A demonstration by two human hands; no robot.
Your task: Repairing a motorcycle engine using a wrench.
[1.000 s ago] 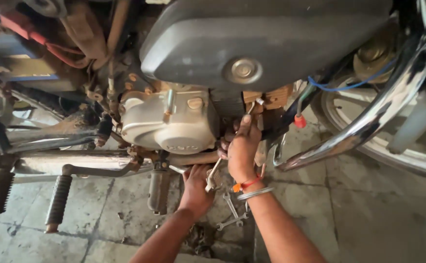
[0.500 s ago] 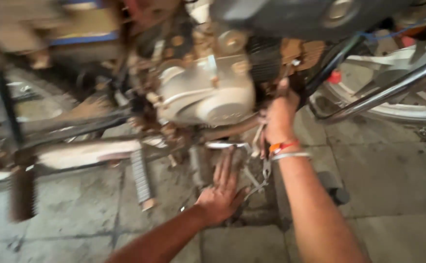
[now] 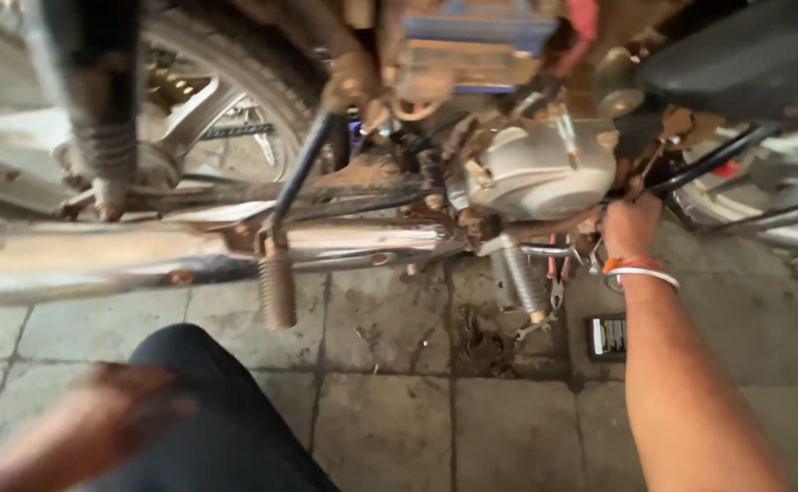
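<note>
At 7 o'clock the left hand (image 3: 98,415) is seen blurred over a dark knee (image 3: 203,401); whether it is open cannot be told. At centre a ribbed footpeg (image 3: 277,290) hangs above the tiled floor (image 3: 390,364). At 2 o'clock the right hand (image 3: 631,226) is closed against the frame beside the grey engine cover (image 3: 545,173), what it grips being hidden.
</note>
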